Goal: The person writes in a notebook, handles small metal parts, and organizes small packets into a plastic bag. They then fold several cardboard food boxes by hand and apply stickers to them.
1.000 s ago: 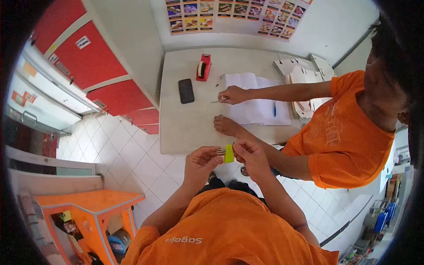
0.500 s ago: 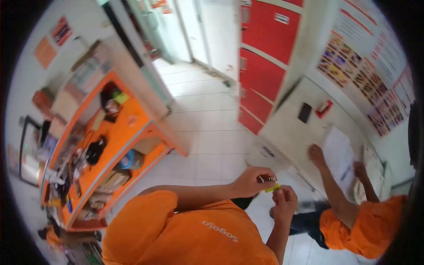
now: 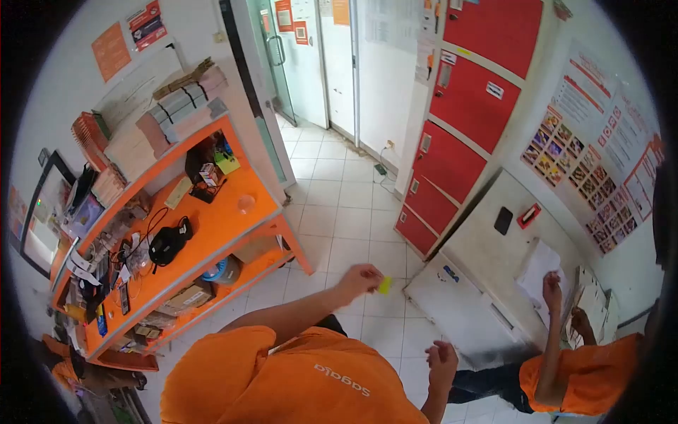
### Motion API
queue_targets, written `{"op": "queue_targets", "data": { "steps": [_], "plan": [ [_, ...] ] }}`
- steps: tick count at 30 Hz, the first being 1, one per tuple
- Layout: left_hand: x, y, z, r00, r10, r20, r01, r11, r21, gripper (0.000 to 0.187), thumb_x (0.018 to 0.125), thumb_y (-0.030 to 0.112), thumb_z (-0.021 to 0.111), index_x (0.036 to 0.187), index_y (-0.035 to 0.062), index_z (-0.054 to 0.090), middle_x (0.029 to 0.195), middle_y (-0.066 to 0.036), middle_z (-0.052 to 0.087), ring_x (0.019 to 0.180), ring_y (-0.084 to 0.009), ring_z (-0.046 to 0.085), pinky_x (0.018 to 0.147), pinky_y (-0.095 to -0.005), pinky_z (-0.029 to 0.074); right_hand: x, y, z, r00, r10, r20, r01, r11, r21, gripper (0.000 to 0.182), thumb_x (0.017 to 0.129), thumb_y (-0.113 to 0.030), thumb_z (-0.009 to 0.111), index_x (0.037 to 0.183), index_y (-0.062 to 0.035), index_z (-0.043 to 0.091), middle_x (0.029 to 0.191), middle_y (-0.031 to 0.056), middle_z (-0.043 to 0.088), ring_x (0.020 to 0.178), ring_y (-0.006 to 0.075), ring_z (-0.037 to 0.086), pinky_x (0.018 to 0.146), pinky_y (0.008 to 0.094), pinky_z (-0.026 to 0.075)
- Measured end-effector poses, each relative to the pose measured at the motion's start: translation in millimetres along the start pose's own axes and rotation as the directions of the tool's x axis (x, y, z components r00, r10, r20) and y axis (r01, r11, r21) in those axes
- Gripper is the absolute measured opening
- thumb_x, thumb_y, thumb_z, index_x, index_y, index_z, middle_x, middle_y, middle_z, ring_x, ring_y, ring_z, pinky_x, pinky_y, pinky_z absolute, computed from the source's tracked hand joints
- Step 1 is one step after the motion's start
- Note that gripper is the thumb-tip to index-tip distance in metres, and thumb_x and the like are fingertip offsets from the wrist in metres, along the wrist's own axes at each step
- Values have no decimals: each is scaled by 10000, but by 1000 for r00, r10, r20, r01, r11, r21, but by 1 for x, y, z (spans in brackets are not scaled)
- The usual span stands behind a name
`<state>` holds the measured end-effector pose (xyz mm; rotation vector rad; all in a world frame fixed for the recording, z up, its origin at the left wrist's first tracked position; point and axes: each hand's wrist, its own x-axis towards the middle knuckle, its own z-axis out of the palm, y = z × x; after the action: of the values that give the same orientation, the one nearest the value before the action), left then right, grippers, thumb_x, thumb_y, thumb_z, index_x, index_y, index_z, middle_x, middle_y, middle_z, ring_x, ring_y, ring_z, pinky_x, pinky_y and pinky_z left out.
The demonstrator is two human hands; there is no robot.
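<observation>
My left hand (image 3: 361,280) is stretched out over the tiled floor, its fingers closed on a small yellow-green piece (image 3: 385,285). The piece juts out past the fingertips on the right; its kind is too small to make out. Lower and to the right, my right hand (image 3: 442,362) is raised in front of my orange shirt (image 3: 296,378). Its fingers are loosely bent and apart, with nothing visible in them. A gap separates my two hands.
An orange shelf desk (image 3: 229,205) with cables and boxes stands left. Red lockers (image 3: 452,162) rise ahead. On the right, a white chest-like table (image 3: 470,244) bears a phone (image 3: 503,220), a red item (image 3: 528,216) and papers (image 3: 534,272); a co-worker (image 3: 583,371) in orange is beside it.
My hands have come apart; my left hand moved left with the yellow-green piece, my right hand moved down. The co-worker's hand lifted from the table. The view has shifted.
</observation>
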<state>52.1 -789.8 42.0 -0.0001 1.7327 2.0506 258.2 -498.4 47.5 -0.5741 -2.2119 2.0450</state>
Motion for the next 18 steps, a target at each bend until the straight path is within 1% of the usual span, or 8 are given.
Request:
{"op": "queue_targets", "data": {
  "steps": [2,4,7,10,12,14,16,18],
  "plan": [
    [17,-3,-71,967,-7,-256,-47,977,-206,143,878,45,729,983,-28,663,933,-112,680,826,-191,667,773,-310,597,-6,17,4,996,54,-66,-54,999,5,111,970,-83,630,1063,-23,644,828,60,690,639,70,537,552,218,410],
    [41,-9,-150,876,28,-482,-207,923,-323,124,880,91,686,916,-24,658,890,-122,677,759,-170,652,680,-271,540,-13,27,15,966,186,-179,-171,981,95,155,941,-99,659,1067,-9,647,806,69,694,620,87,568,533,234,435],
    [57,13,-290,706,94,-702,-161,987,-29,92,859,86,674,794,33,636,889,-88,658,729,-157,628,615,-271,484,-13,39,44,967,171,-186,-177,984,-14,150,941,-103,659,1063,-16,643,785,60,681,604,74,552,504,218,405],
    [40,74,-412,617,237,-750,-294,954,59,115,848,15,660,807,91,584,792,-51,603,648,-138,583,529,-285,411,-5,23,98,963,188,-194,-198,980,-29,135,950,-77,634,1069,-13,631,785,66,671,593,79,543,500,223,406],
    [45,99,-475,399,167,-902,-651,744,-151,163,865,-54,620,920,84,554,725,-41,561,567,-121,527,480,-267,356,4,16,140,960,196,-199,-204,979,-22,125,956,-55,615,1073,-12,621,782,70,660,583,80,527,501,224,404],
    [34,133,-539,314,92,-945,-521,849,-91,207,889,-98,572,987,70,502,735,-30,525,538,-125,468,479,-276,356,11,6,183,959,197,-205,-201,980,1,173,949,-53,617,1113,-2,612,808,79,670,609,92,548,517,229,420],
    [34,160,-581,181,-39,-983,-642,752,-148,97,971,16,527,904,66,479,732,-34,503,564,-155,478,504,-344,401,12,-19,230,968,194,-163,-200,979,-27,194,943,-52,621,1130,3,609,821,82,674,619,97,557,528,235,429],
    [60,128,-677,268,-43,-962,-774,585,-242,117,994,80,513,881,61,490,737,-45,511,576,-171,486,519,-381,414,9,-53,278,977,190,-95,-196,979,-62,234,934,-52,631,1159,10,606,838,87,683,641,110,582,560,249,454]
  ]
}}
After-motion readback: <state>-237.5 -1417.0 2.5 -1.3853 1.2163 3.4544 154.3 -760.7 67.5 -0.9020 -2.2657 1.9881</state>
